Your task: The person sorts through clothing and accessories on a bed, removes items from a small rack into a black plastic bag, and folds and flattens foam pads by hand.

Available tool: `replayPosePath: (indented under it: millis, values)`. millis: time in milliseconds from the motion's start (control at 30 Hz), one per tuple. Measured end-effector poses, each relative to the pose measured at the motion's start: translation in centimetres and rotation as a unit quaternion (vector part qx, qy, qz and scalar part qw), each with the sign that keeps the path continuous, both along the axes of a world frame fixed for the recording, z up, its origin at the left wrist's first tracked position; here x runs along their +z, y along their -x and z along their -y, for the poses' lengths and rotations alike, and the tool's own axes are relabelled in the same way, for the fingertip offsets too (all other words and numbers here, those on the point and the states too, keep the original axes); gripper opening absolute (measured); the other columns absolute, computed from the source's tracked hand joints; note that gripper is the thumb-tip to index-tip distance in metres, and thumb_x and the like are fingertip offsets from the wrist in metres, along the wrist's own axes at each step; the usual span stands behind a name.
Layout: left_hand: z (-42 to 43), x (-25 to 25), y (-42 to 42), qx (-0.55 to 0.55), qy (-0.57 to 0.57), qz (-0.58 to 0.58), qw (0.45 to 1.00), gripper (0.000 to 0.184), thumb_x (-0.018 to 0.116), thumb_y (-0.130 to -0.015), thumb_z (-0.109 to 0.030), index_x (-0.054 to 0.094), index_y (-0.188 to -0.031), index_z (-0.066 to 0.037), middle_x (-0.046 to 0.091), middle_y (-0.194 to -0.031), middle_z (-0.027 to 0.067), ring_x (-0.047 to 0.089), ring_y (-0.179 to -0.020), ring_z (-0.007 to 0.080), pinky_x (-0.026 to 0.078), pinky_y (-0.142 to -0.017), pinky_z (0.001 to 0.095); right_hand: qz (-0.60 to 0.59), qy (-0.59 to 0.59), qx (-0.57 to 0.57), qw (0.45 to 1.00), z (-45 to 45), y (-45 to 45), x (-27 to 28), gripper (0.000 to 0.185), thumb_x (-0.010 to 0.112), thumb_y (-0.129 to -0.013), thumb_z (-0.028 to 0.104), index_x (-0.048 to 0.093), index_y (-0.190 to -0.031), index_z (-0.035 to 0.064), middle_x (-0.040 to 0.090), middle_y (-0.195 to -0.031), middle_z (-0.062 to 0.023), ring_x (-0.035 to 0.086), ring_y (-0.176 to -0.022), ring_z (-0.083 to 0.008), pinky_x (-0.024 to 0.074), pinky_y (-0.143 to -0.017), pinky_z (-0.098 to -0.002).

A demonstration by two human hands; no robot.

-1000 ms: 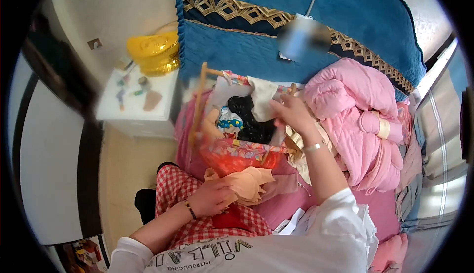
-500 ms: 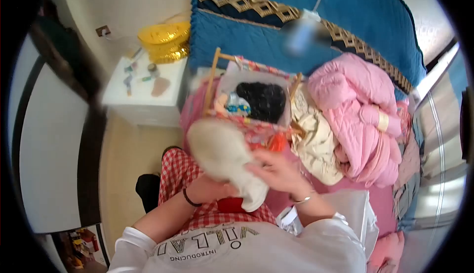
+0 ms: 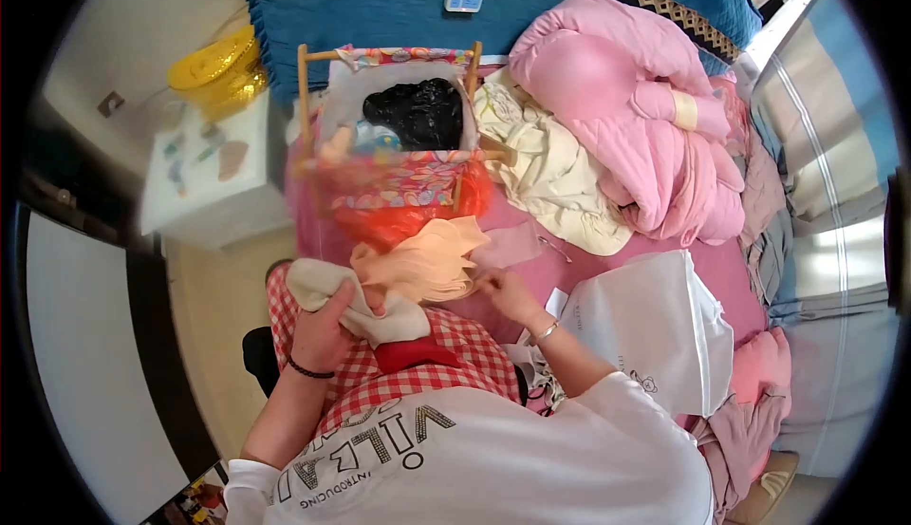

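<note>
My left hand (image 3: 325, 328) is closed around a soft cream-white cloth piece (image 3: 400, 322), which is folded over the fingers above my lap. Just beyond it, a fanned stack of peach fabric pieces (image 3: 425, 261) lies on the pink bed cover. My right hand (image 3: 509, 297) is at the right edge of that stack, its fingers curled and pinched together. Whatever may be between those fingertips is too small to make out. A sheer pink piece (image 3: 508, 245) lies just past the right fingertips.
A wooden-framed fabric basket (image 3: 399, 183) holds a black plastic bag (image 3: 418, 112). Red plastic (image 3: 380, 226) lies under it. Cream cloth (image 3: 531, 145) and a pink quilt (image 3: 655, 155) are heaped right. A white bag (image 3: 641, 335) stands near my right arm; a white nightstand (image 3: 228, 197) is left.
The cream-white cloth piece, held by both hands before, is now in my left hand only and folded. My right hand has let go and moved right. The view has shifted, showing the peach stack.
</note>
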State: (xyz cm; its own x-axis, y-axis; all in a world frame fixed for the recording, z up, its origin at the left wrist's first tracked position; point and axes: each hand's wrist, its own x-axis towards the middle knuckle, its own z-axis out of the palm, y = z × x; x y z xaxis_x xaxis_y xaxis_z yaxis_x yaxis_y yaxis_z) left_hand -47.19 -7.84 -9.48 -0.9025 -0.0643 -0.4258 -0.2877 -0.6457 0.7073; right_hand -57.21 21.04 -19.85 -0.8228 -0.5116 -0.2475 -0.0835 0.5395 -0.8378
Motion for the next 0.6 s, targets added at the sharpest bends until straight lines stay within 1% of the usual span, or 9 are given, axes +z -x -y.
replayPosePath:
  millis: [33, 67, 133, 233, 367, 433, 500, 567, 600]
  values:
    - [0.0, 0.1, 0.0, -0.002, 0.007, -0.014, 1.0, 0.026, 0.046, -0.095, -0.021, 0.052, -0.108, 0.001, 0.062, -0.081, 0.01, 0.063, -0.077, 0.0223, 0.051, -0.072, 0.0342, -0.035, -0.033, -0.058, 0.997, -0.6, 0.2, -0.4, 0.018, 0.059, -0.086, 0.017, 0.064, -0.091, 0.001, 0.063, -0.076, -0.0072, 0.056, -0.069, -0.0131, 0.046, -0.065, -0.0295]
    - [0.0, 0.1, -0.1, -0.004, 0.014, -0.028, 1.0, 0.026, 0.047, -0.095, -0.023, 0.053, -0.104, 0.0, 0.061, -0.079, 0.0094, 0.062, -0.078, 0.0221, 0.051, -0.07, 0.0333, -0.036, -0.034, -0.061, 0.997, -1.2, -0.1, -0.8, 0.018, 0.059, -0.086, 0.017, 0.064, -0.091, 0.001, 0.063, -0.076, -0.0072, 0.056, -0.069, -0.0131, 0.046, -0.065, -0.0295]
    - [-0.2, 0.1, 0.0, -0.002, 0.01, -0.024, 1.0, 0.026, 0.046, -0.095, -0.023, 0.053, -0.105, 0.001, 0.061, -0.078, 0.0092, 0.061, -0.077, 0.0218, 0.051, -0.069, 0.0331, 0.064, -0.118, -0.113, 0.984, -1.9, -1.3, -1.0, 0.022, 0.059, -0.085, 0.021, 0.065, -0.092, 0.0002, 0.065, -0.081, -0.0122, 0.059, -0.071, -0.0161, 0.0465, -0.067, -0.032]
    - [-0.5, 0.3, 0.3, -0.022, -0.001, -0.027, 0.999, 0.027, 0.045, -0.095, -0.023, 0.053, -0.106, 0.001, 0.06, -0.077, 0.0085, 0.061, -0.075, 0.0208, 0.05, -0.067, 0.0325, 0.104, -0.146, -0.065, 0.982, -3.1, -4.0, -4.1, 0.026, 0.059, -0.086, 0.023, 0.064, -0.093, -0.0006, 0.066, -0.081, -0.0142, 0.061, -0.071, -0.0176, 0.0467, -0.067, -0.0326]
    - [-0.3, -0.5, 0.3, -0.084, -0.009, -0.066, 0.994, 0.027, 0.045, -0.095, -0.022, 0.053, -0.106, 0.001, 0.059, -0.075, 0.0076, 0.058, -0.072, 0.0187, 0.049, -0.066, 0.0309, 0.111, -0.122, -0.086, 0.983, -3.7, -6.5, -3.9, 0.027, 0.059, -0.085, 0.025, 0.064, -0.093, -0.0002, 0.065, -0.076, -0.0122, 0.06, -0.071, -0.017, 0.0467, -0.068, -0.0321]
    - [-0.6, -0.3, 0.5, -0.088, 0.008, -0.07, 0.994, 0.026, 0.045, -0.095, -0.021, 0.053, -0.107, 0.001, 0.059, -0.078, 0.0077, 0.058, -0.075, 0.0181, 0.048, -0.068, 0.0301, -0.001, -0.017, -0.213, 0.977, -3.8, -5.4, -5.3, 0.028, 0.059, -0.086, 0.026, 0.065, -0.09, -0.0011, 0.062, -0.068, -0.0099, 0.057, -0.061, -0.0159, 0.0453, -0.059, -0.0314]
    - [-0.9, -0.3, 0.3, -0.09, 0.027, -0.073, 0.993, 0.025, 0.045, -0.095, -0.02, 0.053, -0.107, 0.001, 0.06, -0.081, 0.0077, 0.058, -0.077, 0.0174, 0.048, -0.07, 0.0292, 0.107, 0.04, -0.377, 0.919, -3.6, -2.0, -6.4, 0.03, 0.06, -0.086, 0.029, 0.064, -0.082, -0.0008, 0.058, -0.061, -0.0079, 0.053, -0.051, -0.0157, 0.0408, -0.048, -0.0296]
    - [-0.8, -0.4, -0.1, -0.108, 0.088, -0.103, 0.985, 0.025, 0.047, -0.093, -0.019, 0.054, -0.108, 0.0, 0.061, -0.092, 0.0077, 0.058, -0.087, 0.0168, 0.047, -0.077, 0.029, 0.235, 0.112, -0.493, 0.83, -3.5, 1.2, -8.0, 0.029, 0.061, -0.086, 0.03, 0.061, -0.075, 0.0033, 0.054, -0.056, -0.0053, 0.048, -0.044, -0.0149, 0.035, -0.041, -0.0284]
    - [-0.6, -0.3, -0.2, -0.103, 0.092, -0.104, 0.985, 0.025, 0.047, -0.093, -0.019, 0.054, -0.108, 0.0, 0.061, -0.092, 0.0077, 0.058, -0.087, 0.0168, 0.047, -0.077, 0.029, 0.235, 0.114, -0.488, 0.833, -3.3, 2.5, -8.4, 0.029, 0.061, -0.086, 0.03, 0.061, -0.075, 0.0033, 0.054, -0.056, -0.0053, 0.048, -0.044, -0.0149, 0.035, -0.041, -0.0284]
